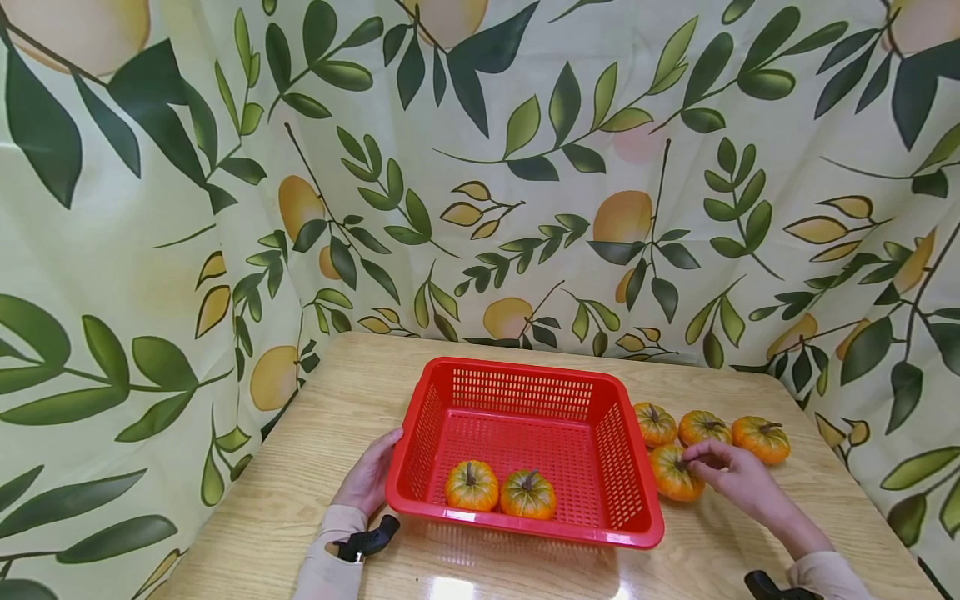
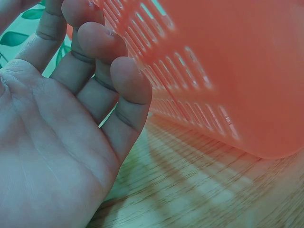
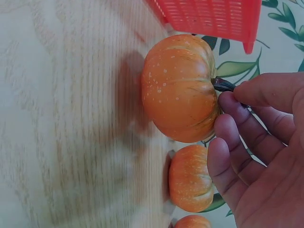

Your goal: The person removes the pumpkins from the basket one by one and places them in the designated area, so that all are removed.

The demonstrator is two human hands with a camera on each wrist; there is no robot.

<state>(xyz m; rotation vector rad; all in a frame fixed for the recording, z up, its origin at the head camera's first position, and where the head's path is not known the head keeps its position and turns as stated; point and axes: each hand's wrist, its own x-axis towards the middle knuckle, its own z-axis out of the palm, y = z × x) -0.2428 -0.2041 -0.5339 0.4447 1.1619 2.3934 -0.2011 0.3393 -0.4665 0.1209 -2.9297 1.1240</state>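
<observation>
My right hand point(image 1: 738, 479) pinches the dark stem of an orange pumpkin point(image 3: 178, 90) between thumb and fingertips, right of the red plastic basket point(image 1: 525, 529). Whether this pumpkin touches the table cannot be told. At the basket's left side is my left hand point(image 1: 369, 475), its bent fingertips against the slotted outer wall near the rim. The left thumb is mostly out of sight in the left wrist view. Inside the basket, along its near wall, sit two pumpkins, one on the left point(image 1: 472, 486) and one on the right point(image 1: 528, 494), stems up.
Beyond my right hand, three more pumpkins stand on the wooden table point(image 1: 352, 375): one by the basket point(image 1: 655, 423), one in the middle point(image 1: 703, 427) and one farthest right point(image 1: 761, 440). Leaf-patterned cloth point(image 1: 525, 200) hangs behind the table and at its sides.
</observation>
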